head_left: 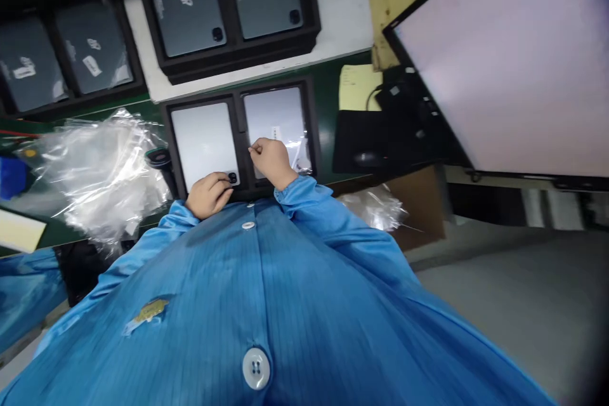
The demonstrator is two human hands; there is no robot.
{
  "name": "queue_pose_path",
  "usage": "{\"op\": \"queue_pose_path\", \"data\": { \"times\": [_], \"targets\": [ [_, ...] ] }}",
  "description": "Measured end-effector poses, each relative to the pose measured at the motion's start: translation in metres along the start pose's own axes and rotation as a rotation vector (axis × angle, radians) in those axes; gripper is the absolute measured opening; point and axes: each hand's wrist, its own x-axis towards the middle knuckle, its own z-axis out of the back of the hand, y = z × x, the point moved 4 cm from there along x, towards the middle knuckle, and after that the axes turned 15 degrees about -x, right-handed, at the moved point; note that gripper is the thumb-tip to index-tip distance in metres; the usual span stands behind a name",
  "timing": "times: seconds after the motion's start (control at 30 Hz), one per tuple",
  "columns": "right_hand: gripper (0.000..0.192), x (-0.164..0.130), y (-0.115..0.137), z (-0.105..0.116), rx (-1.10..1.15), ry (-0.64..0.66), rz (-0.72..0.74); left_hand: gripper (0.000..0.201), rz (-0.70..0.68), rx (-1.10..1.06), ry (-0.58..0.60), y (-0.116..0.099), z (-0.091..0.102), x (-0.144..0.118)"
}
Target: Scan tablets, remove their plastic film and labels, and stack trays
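Note:
In front of me a black foam tray (240, 139) holds two tablets, backs up. The left one is a bare silver tablet (204, 139) with a black camera block at its lower right corner. My left hand (209, 195) lies over the lower edge of that tablet beside the camera block, fingers loosely bent and nothing visible in them. The right tablet (285, 111) is in a clear plastic sleeve with a small white label. Over its left edge is my right hand (272, 158), thumb and fingers pinched together; whatever is between them is too small to make out.
Clear plastic bags (104, 171) are heaped to the left, beside a black handheld scanner (159, 158). Behind stand more trays (238, 54) of dark tablets. To the right are yellow paper (356, 85), a mouse (370, 158), a large monitor (518, 63) and a cardboard box (421, 203).

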Motion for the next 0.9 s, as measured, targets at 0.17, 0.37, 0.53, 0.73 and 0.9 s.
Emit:
{"op": "queue_pose_path", "data": {
  "times": [0.17, 0.37, 0.53, 0.73, 0.9],
  "targets": [
    [0.010, -0.033, -0.076, 0.040, 0.133, -0.111, -0.058, 0.028, 0.131, 0.047, 0.262, 0.000, -0.060, 0.077],
    [0.020, -0.056, -0.137, 0.059, 0.396, -0.223, -0.197, 0.050, 0.375, 0.197, 0.422, -0.030, -0.150, 0.170],
    [0.022, -0.053, -0.156, 0.073, 0.527, -0.247, -0.216, 0.026, 0.512, 0.118, 0.415, -0.021, -0.161, 0.176],
    [0.021, -0.024, -0.135, 0.061, 0.636, 0.029, -0.293, 0.032, 0.709, -0.596, -0.383, 0.028, -0.094, 0.104],
    [0.021, 0.016, -0.091, 0.031, 0.541, 0.236, -0.285, 0.061, 0.747, -0.787, -0.551, 0.035, -0.087, 0.079]
  ]
}}
